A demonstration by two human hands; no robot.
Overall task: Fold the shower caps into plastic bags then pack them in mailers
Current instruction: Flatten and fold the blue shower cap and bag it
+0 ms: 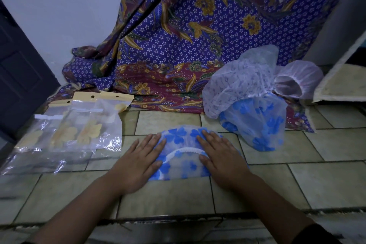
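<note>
Our left hand (138, 161) and right hand (218, 156) lie flat, fingers straight, pressing the cap (183, 151) onto the tiles (198, 194); bags (79, 125) lie left, more caps (249, 101) right.

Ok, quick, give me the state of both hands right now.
Left hand: open, fingers flat, pressing the left side of the blue flowered shower cap on the floor.
Right hand: open, flat on the cap's right side.

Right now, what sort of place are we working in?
Probably a room in a home, with the work done on the floor: pale floor tiles, a patterned batik cloth draped at the back, and a dark panelled door at left.
</note>
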